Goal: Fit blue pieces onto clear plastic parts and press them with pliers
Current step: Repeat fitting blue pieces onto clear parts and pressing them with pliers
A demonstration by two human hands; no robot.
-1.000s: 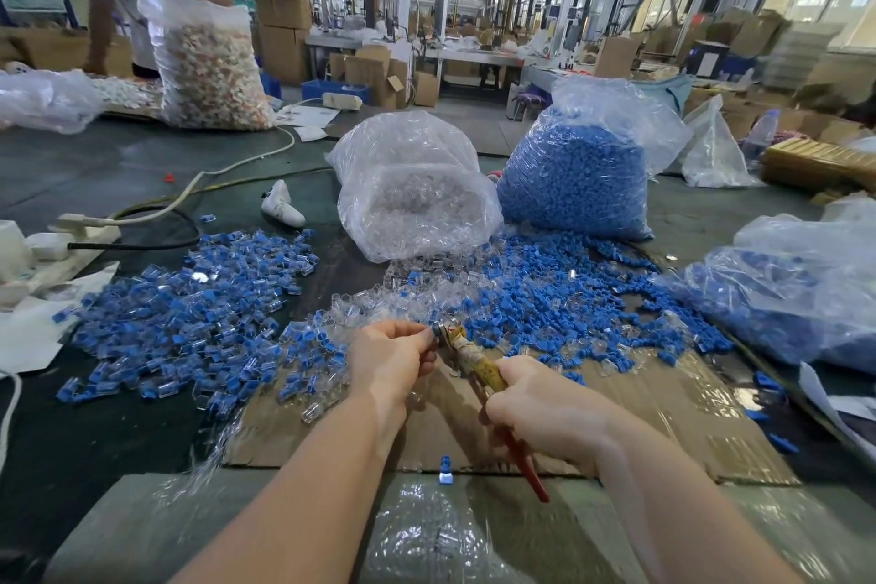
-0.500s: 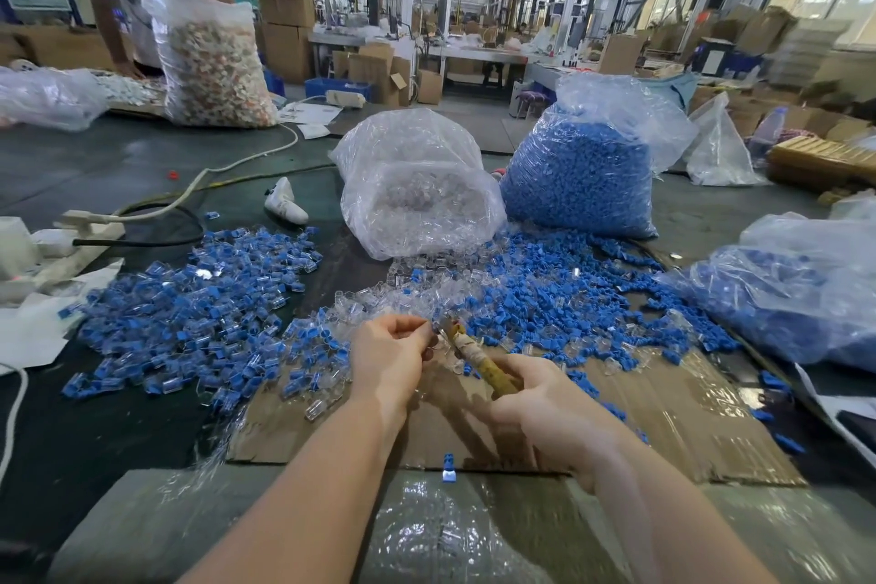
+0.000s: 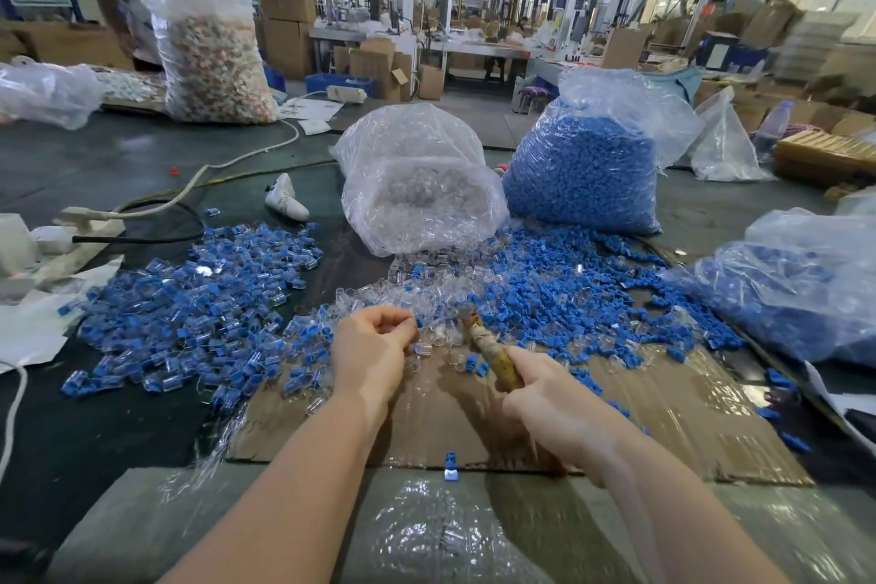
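Near the table's front edge, the left hand (image 3: 374,346) curls its fingers and pinches a small blue piece (image 3: 419,322) at the fingertips, just left of the pliers (image 3: 488,353). The right hand (image 3: 554,403) grips the pliers' handles, nose pointing toward the table's far edge over loose clear parts (image 3: 426,294); whether the jaws are closed cannot be told. Loose blue pieces (image 3: 569,299) spread right of the pliers on the cardboard (image 3: 687,422). Fitted pieces (image 3: 189,313) pile toward the left edge. One blue piece (image 3: 451,465) lies at the cardboard's front edge.
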